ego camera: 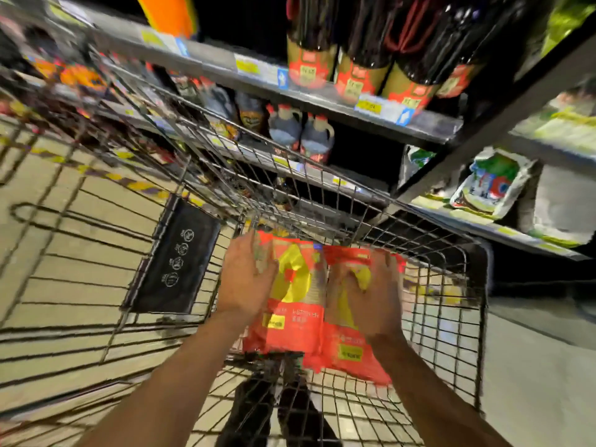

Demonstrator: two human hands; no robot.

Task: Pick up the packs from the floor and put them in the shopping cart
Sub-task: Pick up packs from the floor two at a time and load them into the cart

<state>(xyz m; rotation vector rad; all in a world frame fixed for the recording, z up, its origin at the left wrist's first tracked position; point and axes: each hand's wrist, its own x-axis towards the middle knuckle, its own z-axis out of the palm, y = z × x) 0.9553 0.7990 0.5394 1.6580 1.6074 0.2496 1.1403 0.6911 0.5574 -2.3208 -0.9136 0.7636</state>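
Two red packs with yellow markings lie side by side inside the wire shopping cart (pixel 451 317), near its right end. My left hand (pixel 246 279) rests on the left pack (pixel 296 304), fingers wrapped over its left edge. My right hand (pixel 371 298) presses on top of the right pack (pixel 351 346), fingers curled over its upper part. Both forearms reach in from the bottom of the view. The picture is blurred by motion.
A black child-seat flap (pixel 174 259) with white icons hangs in the cart to the left. Store shelves (pixel 322 91) with dark bottles and jugs stand just beyond the cart. Bagged goods (pixel 493 185) lie on shelves at right. Tiled floor shows through the wires.
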